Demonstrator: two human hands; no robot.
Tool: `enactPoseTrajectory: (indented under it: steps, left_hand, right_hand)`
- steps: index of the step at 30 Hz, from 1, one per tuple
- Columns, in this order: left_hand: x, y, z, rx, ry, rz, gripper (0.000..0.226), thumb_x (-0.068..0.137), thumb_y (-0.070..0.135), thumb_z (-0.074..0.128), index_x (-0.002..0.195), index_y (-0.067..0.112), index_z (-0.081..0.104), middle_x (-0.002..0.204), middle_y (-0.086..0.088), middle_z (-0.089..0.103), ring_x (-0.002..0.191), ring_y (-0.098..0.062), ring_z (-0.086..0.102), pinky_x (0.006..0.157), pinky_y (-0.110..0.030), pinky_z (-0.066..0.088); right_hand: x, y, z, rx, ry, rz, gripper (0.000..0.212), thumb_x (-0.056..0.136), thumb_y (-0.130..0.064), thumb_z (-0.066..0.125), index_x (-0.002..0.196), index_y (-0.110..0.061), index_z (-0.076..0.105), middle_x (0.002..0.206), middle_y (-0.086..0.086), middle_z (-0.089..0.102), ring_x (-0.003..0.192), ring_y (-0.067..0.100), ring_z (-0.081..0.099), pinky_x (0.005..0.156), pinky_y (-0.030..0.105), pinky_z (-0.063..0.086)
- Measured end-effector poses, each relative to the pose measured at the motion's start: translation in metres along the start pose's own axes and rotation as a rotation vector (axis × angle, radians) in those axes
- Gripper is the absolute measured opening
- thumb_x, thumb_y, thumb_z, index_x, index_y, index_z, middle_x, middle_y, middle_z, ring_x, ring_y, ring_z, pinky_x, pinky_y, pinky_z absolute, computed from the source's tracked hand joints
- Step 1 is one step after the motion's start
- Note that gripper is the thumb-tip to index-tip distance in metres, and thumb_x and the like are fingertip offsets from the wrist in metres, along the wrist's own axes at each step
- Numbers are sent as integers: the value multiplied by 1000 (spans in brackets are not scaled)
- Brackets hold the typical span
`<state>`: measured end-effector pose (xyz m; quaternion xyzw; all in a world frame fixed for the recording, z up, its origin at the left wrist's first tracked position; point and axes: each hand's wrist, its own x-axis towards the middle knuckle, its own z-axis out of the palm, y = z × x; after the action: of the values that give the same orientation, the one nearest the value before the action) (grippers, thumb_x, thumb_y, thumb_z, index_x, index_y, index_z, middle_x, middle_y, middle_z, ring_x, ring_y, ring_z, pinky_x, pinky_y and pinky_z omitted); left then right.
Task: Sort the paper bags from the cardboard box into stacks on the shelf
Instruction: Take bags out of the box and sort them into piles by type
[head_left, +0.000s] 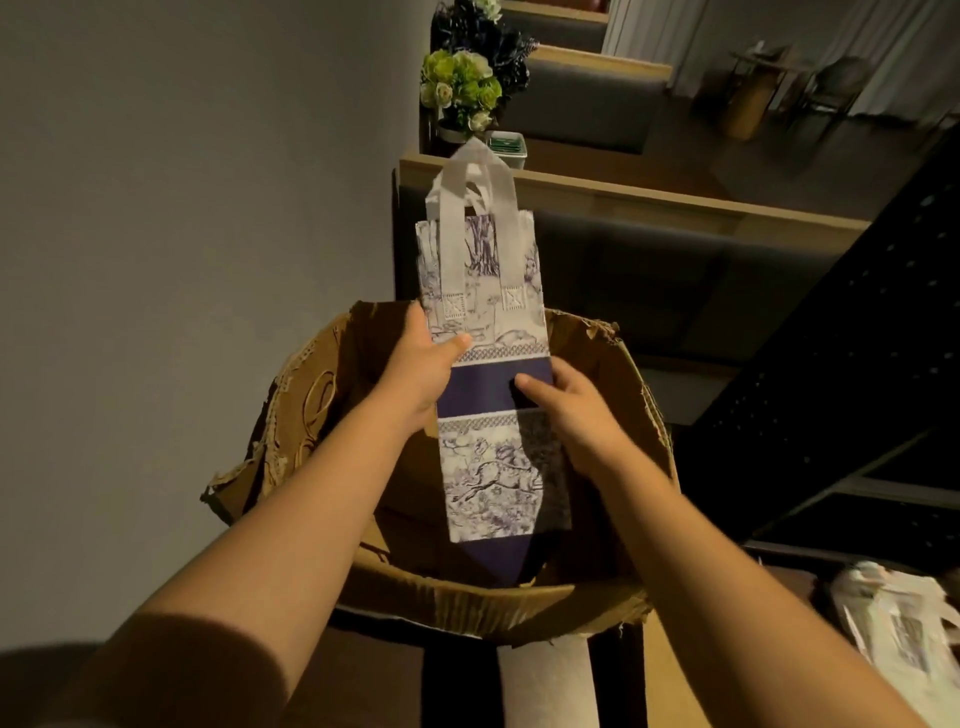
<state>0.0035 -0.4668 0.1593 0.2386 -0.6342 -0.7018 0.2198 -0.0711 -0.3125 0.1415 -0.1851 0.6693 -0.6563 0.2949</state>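
A flat folded bag (480, 306), white with purple drawings, a dark purple band and white strap handles, is held above the open cardboard box (483, 608). My left hand (423, 364) grips its left edge, thumb on the front. My right hand (561, 410) holds its right edge at the purple band, thumb on top. Brown paper bags with cord handles (306, 415) lean inside the box at its left wall. A stack of similar white bags (904, 634) lies at the lower right.
A dark perforated metal shelf frame (852, 374) rises on the right. Wooden-topped grey benches (649, 202) run behind the box, with a pot of green and white flowers (460, 93) on them. A plain wall fills the left side.
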Motion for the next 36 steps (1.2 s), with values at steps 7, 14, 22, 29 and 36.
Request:
enactPoseTrajectory:
  steps: [7,14,22,29,36]
  left_hand:
    - [-18,-2,20,-12,1,-58,32,96,13,56,128,19,50,119,-4,65,105,-19,65,89,-37,54]
    - [-54,-2,50,-10,-25,18,40,96,20,57,133,28,43,124,5,61,115,-13,59,103,-46,46]
    - [-91,32,98,24,-93,182,35,96,14,57,125,31,45,118,10,61,109,-6,62,95,-35,52]
    - [-138,59,158,9,-73,280,33,97,10,55,126,22,44,113,8,62,94,5,65,72,-13,53]
    - [-185,11,227,21,-61,179,34,96,13,57,124,29,46,117,9,62,105,-3,63,91,-30,52]
  right_hand:
    - [-8,-5,-2,22,155,-148,30,97,-4,52,126,-10,54,120,6,66,107,18,65,86,27,54]
    - [-28,-30,-23,-31,143,-268,28,96,-4,53,119,-21,56,119,-1,66,108,11,64,89,26,51]
    - [-76,-58,-66,44,166,-381,26,96,-6,54,119,-18,54,121,5,64,111,16,63,91,30,51]
    - [-124,-89,-120,53,134,-480,24,96,-4,53,113,-21,54,115,1,65,104,11,65,85,25,53]
    - [-173,-47,-194,6,126,-380,26,96,-11,56,115,-27,56,121,1,65,112,17,63,96,40,50]
